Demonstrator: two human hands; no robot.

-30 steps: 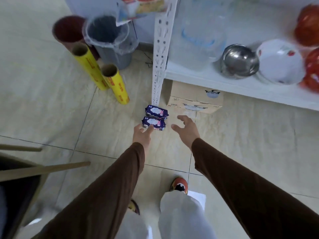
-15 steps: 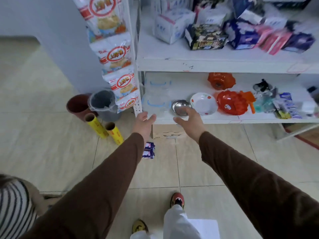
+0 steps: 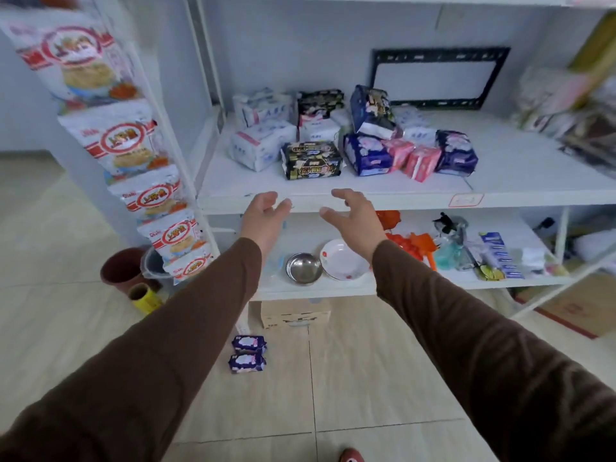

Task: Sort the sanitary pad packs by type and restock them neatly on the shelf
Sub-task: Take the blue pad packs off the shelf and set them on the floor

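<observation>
On white shelf (image 3: 366,195), crinkly plastic packs (image 3: 311,160)

My count below the shelf (image 3: 383,198): two purple pad packs (image 3: 249,343) on floor, two bowls (image 3: 304,267), one cardboard box (image 3: 295,315).

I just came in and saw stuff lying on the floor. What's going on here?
A person is restocking sanitary pad packs. Both the left hand and the right hand are open and empty, reaching toward the front edge of the shelf. White, black, blue, pink and purple packs sit there in a loose jumble, with the black pack nearest the hands. Two purple packs lie on the floor below.
</observation>
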